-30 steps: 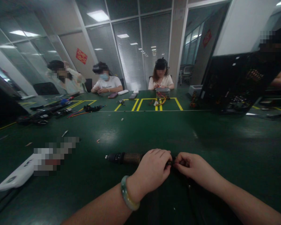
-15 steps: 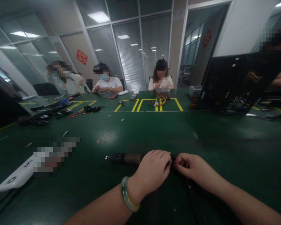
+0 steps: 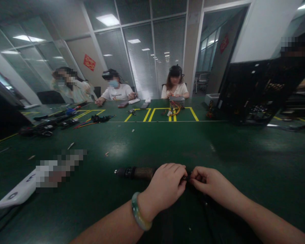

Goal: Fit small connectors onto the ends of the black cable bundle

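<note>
A dark cylindrical tool point(image 3: 142, 173) with a brown middle and a metal tip lies on the green table, its tip pointing left. My left hand point(image 3: 167, 181) is closed over the tool's right end, a green bangle on the wrist. Close by on the right, my right hand point(image 3: 204, 179) pinches a small dark part at that same end; its shape is mostly hidden by the fingers. A dark cable point(image 3: 207, 206) runs down from below my right hand toward the lower edge.
A white device point(image 3: 20, 189) lies at the left. Black cables point(image 3: 45, 125) are heaped behind it. A metal box point(image 3: 177, 102) with coloured wires stands across the table point(image 3: 155, 142). A black computer case point(image 3: 256, 91) is at the right. Several people sit around.
Both my hands have stayed almost where they were. Across the table, the person with the blue mask has moved their hands apart.
</note>
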Available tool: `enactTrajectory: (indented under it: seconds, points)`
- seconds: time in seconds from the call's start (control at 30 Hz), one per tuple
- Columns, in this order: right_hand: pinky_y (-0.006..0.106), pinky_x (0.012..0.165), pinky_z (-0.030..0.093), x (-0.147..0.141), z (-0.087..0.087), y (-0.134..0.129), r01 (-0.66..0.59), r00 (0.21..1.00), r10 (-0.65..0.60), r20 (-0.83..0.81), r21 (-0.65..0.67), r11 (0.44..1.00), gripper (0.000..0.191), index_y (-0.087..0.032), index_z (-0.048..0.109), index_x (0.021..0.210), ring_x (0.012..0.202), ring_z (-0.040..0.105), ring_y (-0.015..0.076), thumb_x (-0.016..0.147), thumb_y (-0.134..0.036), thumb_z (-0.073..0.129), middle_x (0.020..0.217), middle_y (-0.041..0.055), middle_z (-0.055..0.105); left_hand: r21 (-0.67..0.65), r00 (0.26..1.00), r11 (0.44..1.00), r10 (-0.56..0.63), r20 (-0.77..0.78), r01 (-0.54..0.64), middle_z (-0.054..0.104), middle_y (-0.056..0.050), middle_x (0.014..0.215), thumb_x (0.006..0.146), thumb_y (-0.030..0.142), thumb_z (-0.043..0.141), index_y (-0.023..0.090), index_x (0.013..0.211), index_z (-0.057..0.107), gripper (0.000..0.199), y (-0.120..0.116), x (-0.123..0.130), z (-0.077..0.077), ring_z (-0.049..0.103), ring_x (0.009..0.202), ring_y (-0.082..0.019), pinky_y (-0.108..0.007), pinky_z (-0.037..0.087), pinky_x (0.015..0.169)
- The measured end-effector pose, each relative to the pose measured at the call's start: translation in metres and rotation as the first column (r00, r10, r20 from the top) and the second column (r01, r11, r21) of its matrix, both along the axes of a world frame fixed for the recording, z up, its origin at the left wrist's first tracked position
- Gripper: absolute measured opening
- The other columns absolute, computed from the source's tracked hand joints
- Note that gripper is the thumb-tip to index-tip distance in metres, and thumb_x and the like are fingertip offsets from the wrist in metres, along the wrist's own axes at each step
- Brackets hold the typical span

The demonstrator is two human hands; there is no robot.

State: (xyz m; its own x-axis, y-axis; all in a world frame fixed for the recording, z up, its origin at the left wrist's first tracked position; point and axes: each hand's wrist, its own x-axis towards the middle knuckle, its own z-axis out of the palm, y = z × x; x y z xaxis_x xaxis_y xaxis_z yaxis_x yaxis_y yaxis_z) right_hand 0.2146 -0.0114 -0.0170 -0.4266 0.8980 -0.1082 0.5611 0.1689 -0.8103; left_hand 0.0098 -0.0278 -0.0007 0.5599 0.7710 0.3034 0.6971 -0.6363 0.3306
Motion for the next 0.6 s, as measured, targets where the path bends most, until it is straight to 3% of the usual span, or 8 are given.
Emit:
enactTrajectory:
  seconds: [0.1, 0.43, 0.6]
  points:
    - [0.019, 0.052, 0.038, -0.0005, -0.0002, 0.0004, 0.003, 1.0, -0.003, -0.004, 0.0, 1.0, 0.015, -0.019, 0.062, 0.079, 0.061, 0.056, 0.0127, 0.086, -0.032, 0.057, 0.068, -0.0023, 0.063, -0.009, 1.0, 1.0, 0.014, 0.012, -0.014, 0.062, -0.004, 0.112, 0.081, 0.017, 0.064, 0.019, 0.097, 0.056, 0.018, 0.0003, 0.0001, 0.0, 0.058, 0.103, -0.022, -0.04, 0.044, 0.094]
    - [0.02, 0.053, 0.039, -0.0003, 0.0031, -0.0017, 0.004, 1.0, -0.004, 0.006, -0.022, 1.0, 0.016, -0.019, 0.062, 0.082, 0.061, 0.057, 0.013, 0.087, -0.033, 0.056, 0.07, -0.0012, 0.064, -0.011, 0.999, 1.0, 0.001, -0.034, -0.002, 0.064, -0.002, 0.105, 0.088, 0.02, 0.058, 0.02, 0.094, 0.057, 0.006, 0.0008, -0.0005, 0.0, 0.059, 0.099, -0.02, -0.038, 0.044, 0.092]
    - [0.02, 0.053, 0.039, 0.0, 0.0016, -0.0006, 0.008, 1.0, -0.008, 0.017, -0.029, 1.0, 0.015, -0.019, 0.062, 0.083, 0.062, 0.058, 0.0133, 0.087, -0.033, 0.056, 0.071, -0.0011, 0.065, -0.016, 1.0, 1.0, 0.017, -0.024, -0.018, 0.064, -0.002, 0.103, 0.086, 0.021, 0.061, 0.021, 0.099, 0.056, 0.014, 0.0014, -0.0004, -0.0022, 0.059, 0.098, -0.021, -0.037, 0.044, 0.091]
